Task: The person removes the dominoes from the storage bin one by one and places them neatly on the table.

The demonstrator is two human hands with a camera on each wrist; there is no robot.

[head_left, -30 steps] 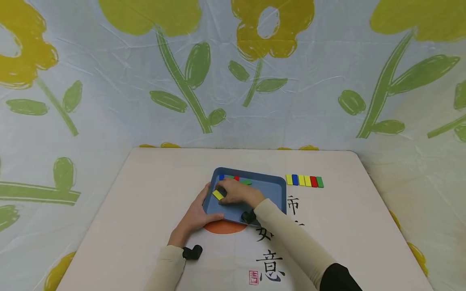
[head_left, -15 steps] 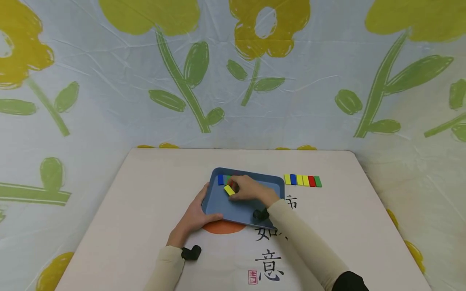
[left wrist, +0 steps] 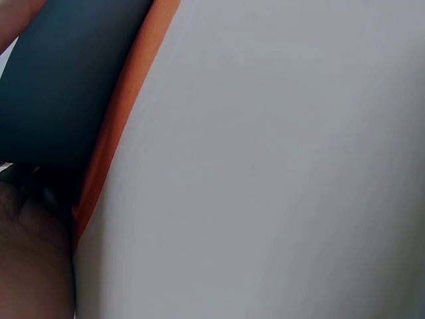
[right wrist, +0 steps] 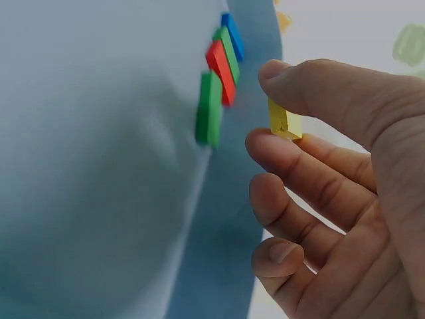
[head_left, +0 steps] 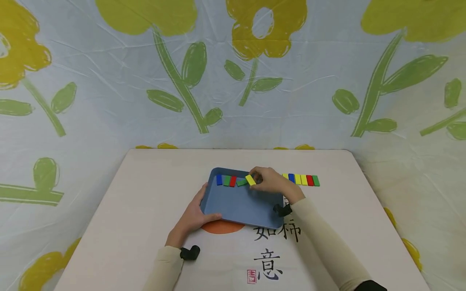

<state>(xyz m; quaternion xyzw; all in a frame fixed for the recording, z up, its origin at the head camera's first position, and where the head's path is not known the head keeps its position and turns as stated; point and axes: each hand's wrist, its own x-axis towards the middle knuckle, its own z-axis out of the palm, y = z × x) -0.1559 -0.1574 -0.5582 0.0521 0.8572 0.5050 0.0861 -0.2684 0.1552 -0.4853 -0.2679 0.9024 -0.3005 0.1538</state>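
Note:
My right hand [head_left: 271,180] pinches a yellow block [head_left: 250,180] between thumb and fingertips, above the far side of a blue tray [head_left: 236,206]. The right wrist view shows that yellow block [right wrist: 284,123] upright under the thumb, the other fingers loosely bent. Along the tray's far wall lie a blue block [head_left: 219,180], a green block [head_left: 227,180] and a red block [head_left: 233,181]. A second green block [head_left: 242,183] lies aslant to their right. My left hand [head_left: 193,214] grips the tray's near left corner, thumb on the near rim; its fingers are partly hidden.
Right of the tray a row of several coloured blocks [head_left: 303,180] lies on the pale table [head_left: 156,178]. Black brush characters [head_left: 269,264] and an orange patch [head_left: 223,227] mark the surface in front of the tray. A flowered cloth [head_left: 309,113] hangs behind.
My right hand has carried the yellow block rightward and toward the far wall, from the tray's left side past the slanted green block. The left hand keeps its grip on the tray.

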